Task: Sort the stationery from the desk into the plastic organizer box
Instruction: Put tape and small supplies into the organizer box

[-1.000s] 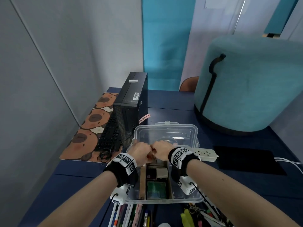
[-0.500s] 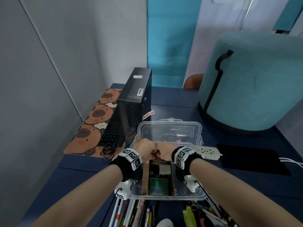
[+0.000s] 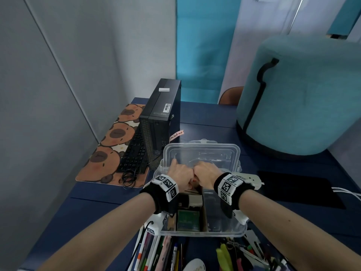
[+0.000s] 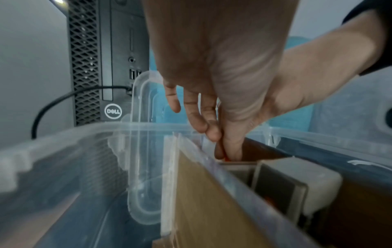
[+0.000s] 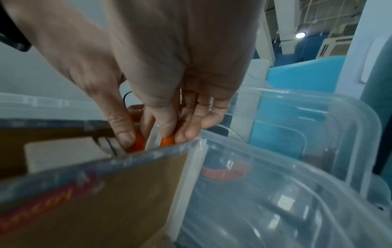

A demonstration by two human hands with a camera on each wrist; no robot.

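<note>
The clear plastic organizer box [image 3: 201, 234] stands on the dark blue desk with its lid [image 3: 201, 151] open and leaning back. Cardboard dividers [image 4: 212, 209] split it, and the middle section holds a green item [image 3: 188, 220] and a white block [image 3: 194, 200]. My left hand [image 3: 180, 174] and right hand [image 3: 208, 173] meet knuckle to knuckle over the far middle section. Both pinch a small orange item [image 5: 137, 142] low between the dividers. In the left wrist view the left hand [image 4: 224, 147] points its fingers down onto the orange item [image 4: 226, 157]. Most of the item is hidden.
Pens and markers [image 3: 156, 253] lie in front of the box, with more stationery [image 3: 244, 253] at the right. A black computer tower [image 3: 160, 118], a keyboard [image 3: 134, 153] and a patterned mat [image 3: 109, 151] stand at the left. To the right are a white power strip [image 3: 252, 179] and a teal round seat [image 3: 304, 94].
Both hands stay together over the box's far middle section, pinching the orange item. The head view has tilted a little, so more of the pens shows at the bottom.
</note>
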